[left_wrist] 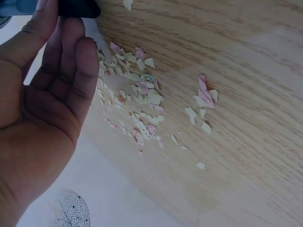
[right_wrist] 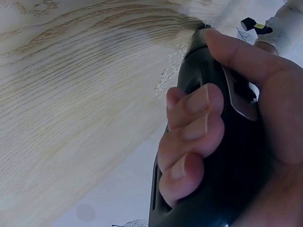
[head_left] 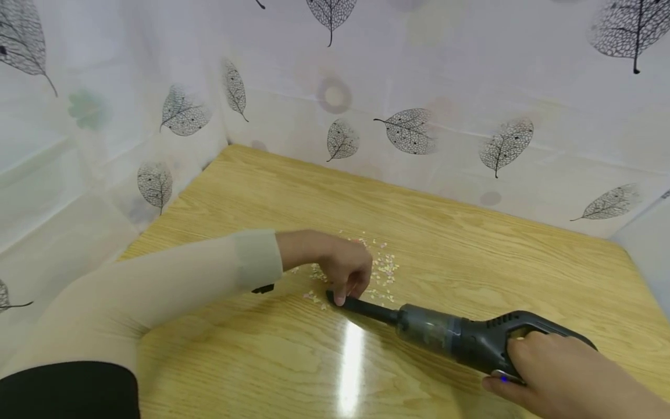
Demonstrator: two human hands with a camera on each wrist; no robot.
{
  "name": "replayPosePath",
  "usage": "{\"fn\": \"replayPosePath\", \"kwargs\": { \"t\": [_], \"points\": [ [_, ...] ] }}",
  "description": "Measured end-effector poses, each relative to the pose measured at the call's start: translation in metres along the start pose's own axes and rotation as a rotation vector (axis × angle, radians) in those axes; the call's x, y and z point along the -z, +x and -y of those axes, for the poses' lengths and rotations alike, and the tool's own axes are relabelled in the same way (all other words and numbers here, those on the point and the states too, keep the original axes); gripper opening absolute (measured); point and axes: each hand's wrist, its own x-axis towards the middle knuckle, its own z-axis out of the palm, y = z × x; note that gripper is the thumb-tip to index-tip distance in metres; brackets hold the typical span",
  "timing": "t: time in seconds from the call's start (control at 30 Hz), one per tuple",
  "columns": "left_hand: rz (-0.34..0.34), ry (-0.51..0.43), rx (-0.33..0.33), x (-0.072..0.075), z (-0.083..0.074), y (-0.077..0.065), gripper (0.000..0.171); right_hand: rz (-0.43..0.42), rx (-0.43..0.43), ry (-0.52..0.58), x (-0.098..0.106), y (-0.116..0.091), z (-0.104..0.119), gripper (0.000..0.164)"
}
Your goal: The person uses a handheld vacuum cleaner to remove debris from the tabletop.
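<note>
A black handheld vacuum cleaner [head_left: 473, 340] with a clear dust cup [head_left: 428, 327] slants across the wooden table. My right hand [head_left: 562, 366] grips its handle, and in the right wrist view the fingers [right_wrist: 194, 127] curl through the handle loop. At the far end, my left hand [head_left: 348, 265] pinches the narrow nozzle [head_left: 369, 309] near its tip between thumb and fingers. Small torn paper scraps [head_left: 386, 267], pale yellow and pink, lie scattered around and behind the left hand. The left wrist view shows these paper bits [left_wrist: 147, 94] beside the fingers, with the nozzle [left_wrist: 78, 7] at the top edge.
The wood-grain table [head_left: 251, 343] fills the lower view, with a bright light reflection in front of the nozzle. White leaf-printed sheeting [head_left: 293, 87] hangs along the back and left table edges. A few stray scraps [head_left: 314, 298] lie left of the nozzle tip.
</note>
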Motion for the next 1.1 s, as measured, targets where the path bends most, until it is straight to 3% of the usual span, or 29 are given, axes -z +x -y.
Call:
{"fn": "replayPosePath", "kwargs": {
  "t": [0.1,0.27,0.5,0.63,0.87,0.97,1.1],
  "points": [
    [0.011,-0.022,-0.001,-0.002,-0.001,-0.002,0.018,-0.014,0.04,0.005,0.0,-0.001,0.001,0.051],
    [0.017,-0.044,0.0,-0.005,0.0,-0.005,0.016,0.01,0.029,0.016,0.002,-0.001,0.006,0.048],
    [0.009,-0.004,-0.006,-0.004,0.006,-0.007,0.016,-0.132,0.082,-0.039,-0.001,-0.001,0.007,0.046],
    [0.001,0.015,-0.006,-0.002,0.009,-0.008,0.017,-0.14,0.063,-0.054,-0.002,0.002,0.008,0.047],
    [0.0,-0.02,0.027,-0.004,0.011,-0.011,0.016,-0.064,0.03,-0.052,0.002,0.008,0.011,0.052],
    [0.01,-0.026,-0.001,-0.006,0.007,-0.01,0.015,-0.035,0.02,-0.04,0.004,0.005,0.008,0.053],
    [0.017,-0.025,-0.07,-0.01,-0.005,-0.001,0.015,0.084,-0.021,0.02,0.007,-0.003,-0.004,0.052]
  ]
}}
